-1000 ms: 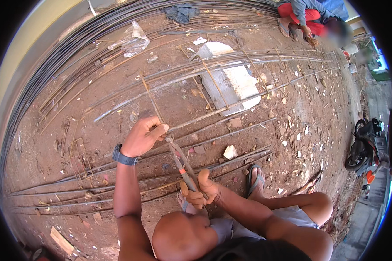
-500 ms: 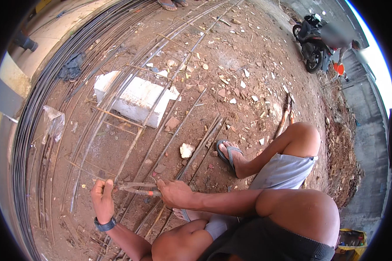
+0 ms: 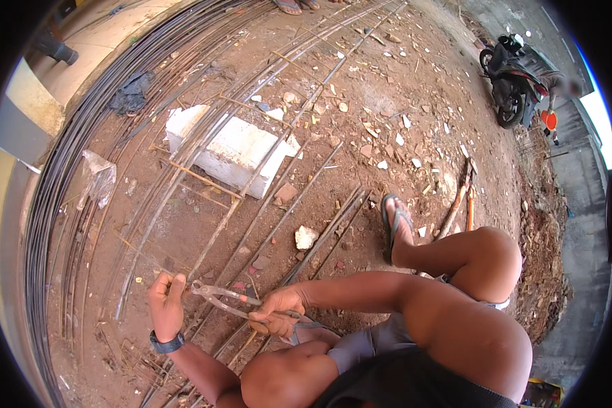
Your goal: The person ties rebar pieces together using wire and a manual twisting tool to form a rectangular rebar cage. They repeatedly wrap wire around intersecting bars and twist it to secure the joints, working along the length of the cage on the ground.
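Note:
My right hand [image 3: 279,311] is wrapped round the handles of a pair of pincers [image 3: 219,293]. Coloured tape marks one handle, and the handles stand apart. The jaws point left, close beside the closed fingers of my left hand [image 3: 166,302]. Thumb and fingertips are pinched together there, at the near end of a long steel bar; what lies between them is too small to make out. A thin rod or wire runs up and left from those fingers. Beyond lies a rebar cage [image 3: 214,228] of long bars with crosswise ties.
A white block [image 3: 231,155] sits under the cage. Bundled long bars [image 3: 56,177] curve along the left, with a clear plastic bag [image 3: 98,178] nearby. A long-handled tool [image 3: 460,197] lies beyond my foot. At the far right, a person bends beside a motorcycle [image 3: 513,81]. Rubble litters the dirt.
My right hand has turned and moved lower on the pincers, whose handles now spread wider. My left hand keeps its pinch. My right foot has swung round, and the whole view has shifted slightly.

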Tool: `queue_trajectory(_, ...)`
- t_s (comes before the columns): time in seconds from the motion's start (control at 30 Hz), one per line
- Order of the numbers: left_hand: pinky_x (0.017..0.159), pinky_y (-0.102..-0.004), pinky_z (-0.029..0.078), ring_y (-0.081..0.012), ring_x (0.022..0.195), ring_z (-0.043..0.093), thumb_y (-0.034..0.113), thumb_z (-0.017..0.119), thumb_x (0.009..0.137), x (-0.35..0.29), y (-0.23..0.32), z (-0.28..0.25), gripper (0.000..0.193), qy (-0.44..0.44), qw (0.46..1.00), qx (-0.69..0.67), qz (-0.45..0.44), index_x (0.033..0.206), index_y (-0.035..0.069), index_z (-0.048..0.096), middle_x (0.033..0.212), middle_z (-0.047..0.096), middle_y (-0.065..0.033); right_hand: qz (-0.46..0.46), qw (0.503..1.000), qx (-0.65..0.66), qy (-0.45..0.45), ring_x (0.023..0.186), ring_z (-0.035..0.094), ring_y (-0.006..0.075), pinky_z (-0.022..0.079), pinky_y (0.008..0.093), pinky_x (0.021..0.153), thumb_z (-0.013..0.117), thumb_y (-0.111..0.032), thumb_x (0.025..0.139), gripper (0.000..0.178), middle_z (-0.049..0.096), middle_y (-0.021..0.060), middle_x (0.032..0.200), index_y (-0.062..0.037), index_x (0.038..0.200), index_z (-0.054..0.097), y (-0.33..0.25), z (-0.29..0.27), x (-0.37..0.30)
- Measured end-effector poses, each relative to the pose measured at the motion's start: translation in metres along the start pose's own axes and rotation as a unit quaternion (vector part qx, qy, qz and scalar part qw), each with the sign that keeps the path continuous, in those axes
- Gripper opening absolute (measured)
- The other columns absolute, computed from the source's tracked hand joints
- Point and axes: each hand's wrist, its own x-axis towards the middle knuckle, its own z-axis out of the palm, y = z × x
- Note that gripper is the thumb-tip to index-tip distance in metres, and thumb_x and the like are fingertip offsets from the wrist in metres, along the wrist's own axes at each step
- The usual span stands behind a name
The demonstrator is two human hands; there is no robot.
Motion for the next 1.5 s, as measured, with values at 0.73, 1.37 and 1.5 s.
queue_trajectory(0.73, 0.107, -0.0530, 0.042, -0.0450, 0.129, 0.050, 0.030, 0.076, 0.086, 0.098, 0.177, 0.178, 0.062, 0.101, 0.792, 0.580, 0.158, 0.134, -0.002, 0.055, 0.139, 0.053, -0.0268, 0.134, 0.951, -0.236, 0.151, 0.065, 0.068, 0.0223, 0.058, 0.0408, 0.065, 0.039, -0.074, 0.095, 0.081, 0.072, 0.0128, 0.082, 0.0007, 0.109, 0.069, -0.097, -0.050, -0.190)
queue_trajectory(1.37, 0.118, -0.0651, -0.007, -0.0325, 0.140, 0.045, 0.046, 0.079, 0.080, 0.370, 0.215, 0.466, 0.066, -0.084, 0.829, 0.516, 0.200, 0.132, 0.007, 0.065, 0.119, 0.072, -0.0105, -0.217, -0.093, -0.535, 0.811, 0.131, 0.052, 0.0386, 0.046, 0.0500, 0.105, 0.055, -0.026, 0.096, 0.035, 0.057, 0.0186, 0.138, -0.0124, 0.127, 0.065, -0.604, -0.009, -0.820)
queue_trajectory(1.5, 0.120, -0.0616, -0.007, -0.0317, 0.138, 0.047, 0.049, 0.078, 0.080, 0.371, 0.215, 0.460, 0.064, -0.065, 0.831, 0.516, 0.198, 0.130, 0.011, 0.068, 0.116, 0.074, -0.0085, -0.156, -0.105, -0.542, 0.819, 0.134, 0.049, 0.0352, 0.034, 0.0500, 0.116, 0.053, -0.024, 0.098, 0.040, 0.056, 0.0149, 0.142, -0.0114, 0.135, 0.059, -0.651, -0.003, -0.778)
